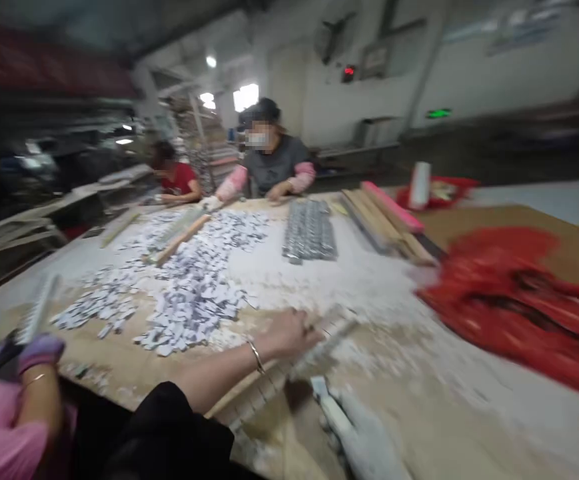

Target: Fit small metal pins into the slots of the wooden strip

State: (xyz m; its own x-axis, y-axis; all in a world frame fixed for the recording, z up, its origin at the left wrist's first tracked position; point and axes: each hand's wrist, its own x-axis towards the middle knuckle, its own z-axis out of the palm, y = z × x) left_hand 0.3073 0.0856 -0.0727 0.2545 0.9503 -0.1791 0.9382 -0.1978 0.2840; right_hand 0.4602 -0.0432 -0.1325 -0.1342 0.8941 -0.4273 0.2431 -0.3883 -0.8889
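A long pale strip [264, 395] with dark cross lines lies slantwise under my left forearm. My left hand [289, 333], bare with a bracelet at the wrist, is curled over its far part, fingers closed on it; the fingertips are partly hidden. My right hand [369, 440], in a whitish glove, grips a small scraper-like tool [334, 412] with a cream handle and a short flat end. The tool points up and left, apart from the strip. Beyond my left arm spreads a heap of small white pieces [189, 300].
A red plastic bag [509, 300] lies at right. Wooden bars [382, 220] and a stack of grey wrapped strips [309, 230] stand farther back. A co-worker [274, 160] sits opposite, another person in red [179, 180] farther left. A pink-clad neighbour's gloved hand [42, 350] is close at left.
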